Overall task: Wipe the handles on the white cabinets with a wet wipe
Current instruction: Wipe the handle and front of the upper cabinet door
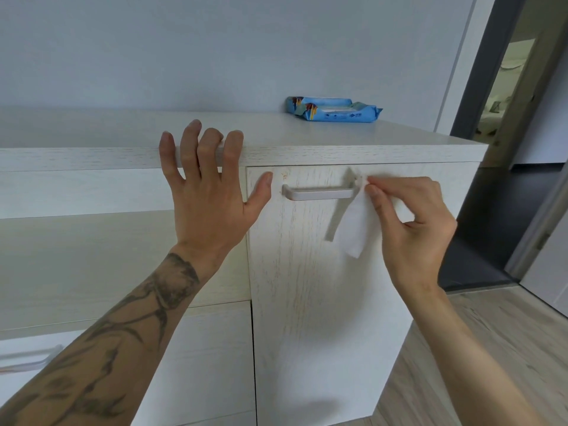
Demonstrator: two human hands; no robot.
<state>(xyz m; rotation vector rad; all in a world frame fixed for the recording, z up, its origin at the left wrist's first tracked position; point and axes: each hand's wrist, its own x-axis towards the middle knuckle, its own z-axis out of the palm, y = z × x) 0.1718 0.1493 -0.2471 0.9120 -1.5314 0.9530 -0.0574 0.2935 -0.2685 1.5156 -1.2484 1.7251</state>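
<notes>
- Wet wipe (pixel 353 232) sits at the right end of the door handle (pixel 319 193), hanging down toward 6 o'clock against the white cabinet door (pixel 307 287).
- Our right hand (pixel 415 222) pinches the wipe's top corner between thumb and forefinger.
- Our left hand (pixel 206 192), at 9 o'clock of the handle, has fingers spread, draped over the cabinet top edge (pixel 92 158), bracing.
- Step, we judge: starting this handle. Next calls for wrapping the wipe round the bar and sliding toward 9 o'clock.
- Wipe pack (pixel 335 109) lies on top at 12 o'clock; another handle (pixel 27 362) sits low at 8 o'clock.

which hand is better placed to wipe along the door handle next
Right. The right hand already pinches the wet wipe at the right end of the handle. The left hand is spread open, empty, over the cabinet top's front edge.
</notes>
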